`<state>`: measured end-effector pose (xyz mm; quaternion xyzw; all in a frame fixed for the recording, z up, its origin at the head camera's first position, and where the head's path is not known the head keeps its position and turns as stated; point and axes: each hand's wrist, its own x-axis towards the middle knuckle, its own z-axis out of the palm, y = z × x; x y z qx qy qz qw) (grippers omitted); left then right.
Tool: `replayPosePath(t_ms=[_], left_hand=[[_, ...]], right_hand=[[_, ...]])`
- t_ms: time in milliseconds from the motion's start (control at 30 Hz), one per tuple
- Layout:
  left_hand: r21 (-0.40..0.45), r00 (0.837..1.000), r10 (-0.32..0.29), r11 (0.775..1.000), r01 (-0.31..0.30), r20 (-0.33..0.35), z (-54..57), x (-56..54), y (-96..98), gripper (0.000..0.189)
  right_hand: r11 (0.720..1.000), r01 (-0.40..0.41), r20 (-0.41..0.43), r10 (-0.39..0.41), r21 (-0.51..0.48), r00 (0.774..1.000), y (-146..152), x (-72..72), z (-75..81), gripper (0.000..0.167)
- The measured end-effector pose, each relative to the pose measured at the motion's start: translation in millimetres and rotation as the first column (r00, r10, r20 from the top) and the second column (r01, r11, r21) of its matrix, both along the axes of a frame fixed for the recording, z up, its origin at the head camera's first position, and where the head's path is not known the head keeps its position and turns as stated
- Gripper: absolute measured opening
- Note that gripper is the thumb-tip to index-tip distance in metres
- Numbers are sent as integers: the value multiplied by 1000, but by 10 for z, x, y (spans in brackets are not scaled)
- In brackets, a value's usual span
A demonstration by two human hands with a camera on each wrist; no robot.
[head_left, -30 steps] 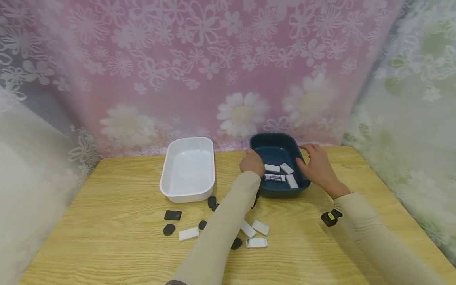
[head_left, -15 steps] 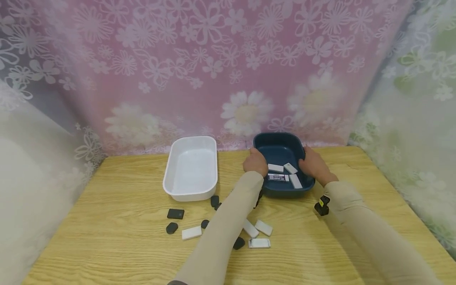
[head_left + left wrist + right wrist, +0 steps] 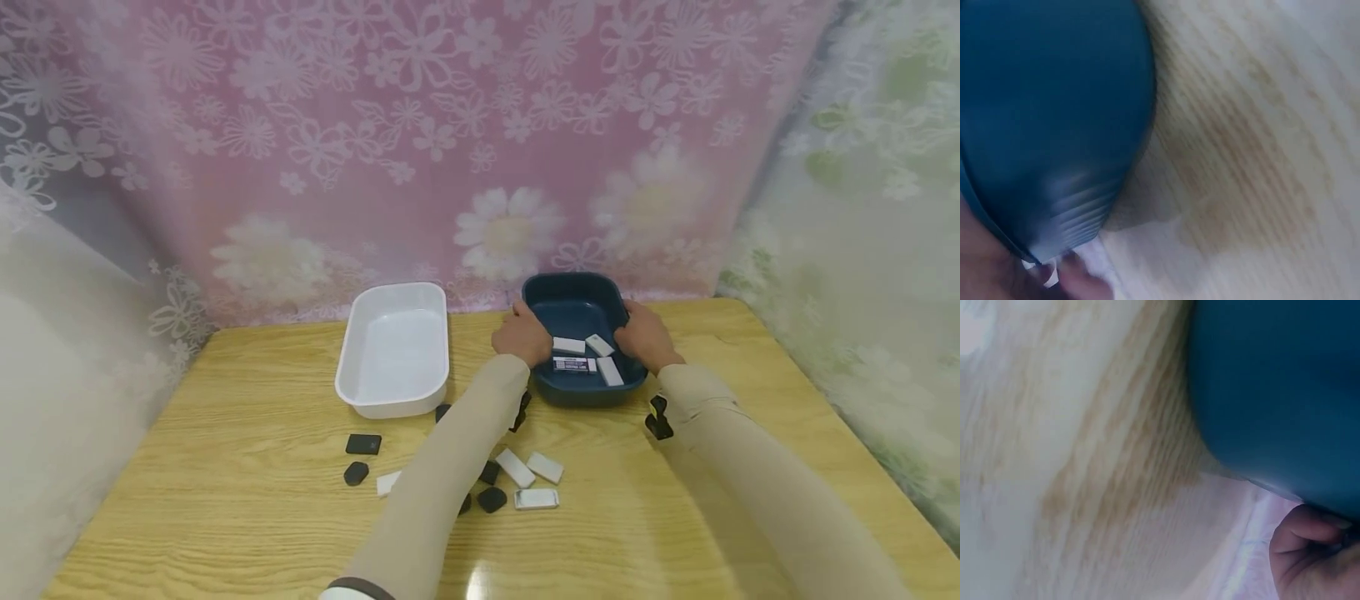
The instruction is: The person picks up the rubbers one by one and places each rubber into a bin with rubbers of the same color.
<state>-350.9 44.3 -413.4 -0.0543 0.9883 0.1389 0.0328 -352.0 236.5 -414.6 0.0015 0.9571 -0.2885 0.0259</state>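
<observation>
Tightened since a second earlier, when its fingers spread loosely, a person's right hand [image 3: 648, 337] now clasps the right rim of a navy tub [image 3: 592, 397]. Behind hangs a floral cloth [image 3: 360, 150], pink with white outlined petals, above a table [image 3: 210, 467] of yellowish wood grain. Tan sleeves [image 3: 423, 492] stretch across the grain. Left of centre sits a glossy white tub [image 3: 397, 409], oblong and round-cornered; the smooth navy one is to its right, between the hands. Opposite, the left hand [image 3: 523, 336] grips the left rim, hiding part of it. From the left wrist, fine ridges [image 3: 1085, 215] show on the navy wall, out of sight from the head; the right wrist view catches bent fingers [image 3: 1300, 534] at the tub's edge. Inside lie three white blocks [image 3: 569, 346] and one in a printed wrapper [image 3: 572, 365]. Nearer the viewer are loose white blocks [image 3: 515, 468], a dark rectangular piece [image 3: 363, 444] and smaller, angular dark pieces [image 3: 356, 473], some partly behind the left sleeve.
</observation>
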Motion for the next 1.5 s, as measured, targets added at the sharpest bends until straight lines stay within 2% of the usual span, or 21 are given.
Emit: replayPosePath(t_ms=[67, 133, 200, 233, 300, 367, 433, 500, 633, 733, 767, 833, 900, 1000, 1133, 1233, 1300, 1400, 1500], left_hand=[[-28, 996, -16, 1000, 13, -91, 2, 13, -63, 55], [-22, 978, -52, 999, 49, -200, 19, 31, -130, 51], [2, 947, -117, 992, 123, -298, 68, 83, -200, 45], [13, 928, -170, 983, 185, -332, 95, 121, -237, 38], [32, 881, -294, 944, 328, -371, 165, 244, -318, 27], [25, 816, -434, 878, 478, -382, 223, 412, -398, 16], [6, 738, -567, 792, 611, -365, 254, 605, -467, 10], [-4, 671, -666, 711, 703, -326, 258, 808, -514, 7], [-84, 554, -807, 579, 811, -205, 223, 1112, -552, 13], [-178, 463, -880, 474, 862, -101, 146, 1263, -582, 22], [-202, 436, -897, 441, 875, -69, 115, 1301, -596, 23], [-243, 394, -919, 387, 890, -21, 57, 1362, -627, 25], [-264, 375, -927, 359, 895, 8, 3, 1406, -653, 24], [-291, 367, -930, 347, 891, 14, -49, 1452, -678, 21], [-293, 374, -927, 357, 887, 2, -76, 1469, -654, 17], [-281, 389, -921, 371, 885, 8, -72, 1465, -624, 17], [-287, 396, -918, 373, 882, 25, -62, 1452, -603, 18], [-308, 396, -917, 363, 880, 52, -51, 1427, -579, 18], [-333, 386, -920, 344, 878, 67, -59, 1408, -564, 18]], right_hand=[[1000, 1, 2, -1, -9, 1000, -45, -34, -17, 63], [1000, 9, 5, -9, -27, 1000, -78, -65, -24, 64], [999, 19, 9, -19, -38, 1000, -92, -88, -24, 64], [999, 26, 10, -25, -39, 1000, -91, -95, -22, 64], [999, 32, 15, -31, -39, 999, -80, -98, -15, 65], [999, 27, 20, -26, -35, 999, -56, -87, -10, 65], [1000, 14, 17, -14, -20, 1000, -25, -73, -13, 65], [1000, 4, 11, -4, -9, 1000, 4, -61, -20, 65], [1000, 16, 0, -16, 2, 1000, 58, -73, 7, 65], [999, 36, 8, -36, 4, 999, 59, -75, 15, 66], [999, 41, 14, -41, 4, 999, 52, -73, 14, 66], [999, 46, 20, -46, 7, 999, 31, -69, 7, 66], [999, 50, 31, -50, -2, 998, 4, -60, -1, 66], [999, 53, 41, -53, -7, 998, -33, -47, -13, 65], [999, 46, 36, -46, -5, 998, -29, -29, -18, 64], [1000, 21, 13, -21, 7, 1000, -14, -21, -15, 65], [1000, 5, -3, -5, 13, 1000, -8, -19, -14, 67], [1000, -5, -22, 6, 16, 1000, -12, -22, -22, 67], [1000, 1, -20, -1, 10, 1000, -15, -20, -33, 67]])
